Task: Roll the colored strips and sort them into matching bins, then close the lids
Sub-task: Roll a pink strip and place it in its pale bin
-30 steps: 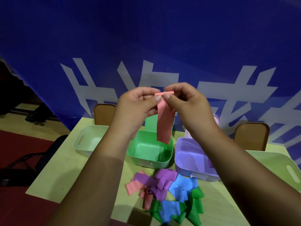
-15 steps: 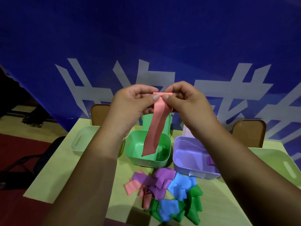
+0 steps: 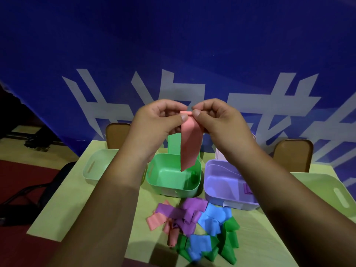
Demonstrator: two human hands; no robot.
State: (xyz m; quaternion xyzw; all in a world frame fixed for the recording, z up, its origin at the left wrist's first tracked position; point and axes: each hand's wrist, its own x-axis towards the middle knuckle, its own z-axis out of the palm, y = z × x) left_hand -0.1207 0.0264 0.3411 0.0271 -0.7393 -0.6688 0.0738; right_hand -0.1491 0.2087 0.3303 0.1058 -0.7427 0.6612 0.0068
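Left hand (image 3: 159, 122): raised at chest height over the desk (image 3: 73, 205), forearm reaching up from the lower left, wrist bent inward. Right hand (image 3: 217, 120): raised level with it, forearm from the lower right, knuckles almost meeting the left ones. Fingers (image 3: 173, 106) of both hands: curled in, thumb tips pressed toward the forefingers, pinching the top end of the pink strip (image 3: 189, 145) from either side. Pink strip: top edge turned into a small tight roll between my fingertips, the rest hanging straight down below them, its lower tip in front of the green bin (image 3: 173, 189). Green bin: directly beneath my fingers, lid (image 3: 173, 145) standing upright behind it, one small green roll (image 3: 193, 173) inside. Purple bin (image 3: 221, 191): below and right of my fingers, just beside the green one, a purple roll (image 3: 247, 188) within. Pale bin (image 3: 94, 168): below and left, near the desk's edge. Second pale bin (image 3: 331, 191): far right. Loose pile of strips (image 3: 194, 226): pink, purple, blue and green, heaped on the desk nearer to me than the bins.
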